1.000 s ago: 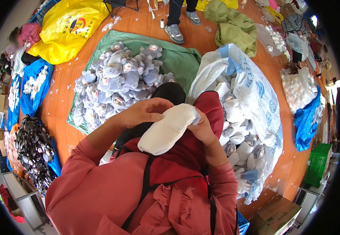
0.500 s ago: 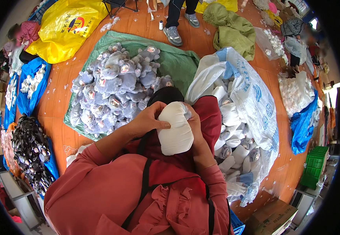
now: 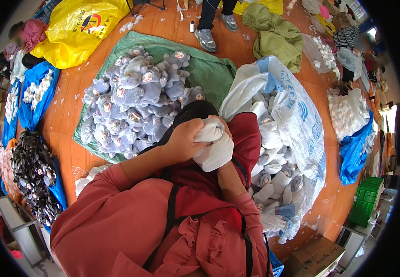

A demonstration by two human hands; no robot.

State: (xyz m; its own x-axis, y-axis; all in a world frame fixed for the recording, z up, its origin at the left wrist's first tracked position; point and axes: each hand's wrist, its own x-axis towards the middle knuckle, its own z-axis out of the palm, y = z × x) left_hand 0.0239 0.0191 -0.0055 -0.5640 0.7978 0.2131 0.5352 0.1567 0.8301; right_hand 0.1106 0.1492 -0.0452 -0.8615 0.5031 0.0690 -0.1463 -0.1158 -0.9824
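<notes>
At far left I record a heap of black plush pieces (image 3: 31,177) on blue sheeting (image 3: 60,184), then a yellow bag (image 3: 77,32). Next, grey plush toys (image 3: 135,92) lie piled on a green sheet (image 3: 216,76). Right of these, I note the left hand (image 3: 186,141) curled part-closed, gripping the near-left side of a white stuffed piece (image 3: 214,152). That piece is bent over, held above the lap. The right hand (image 3: 226,128) is closed about its upper right; the piece hides most of the palm. Further right, a white woven sack (image 3: 297,111) gapes over similar pieces; a green crate (image 3: 365,201) stands beyond.
</notes>
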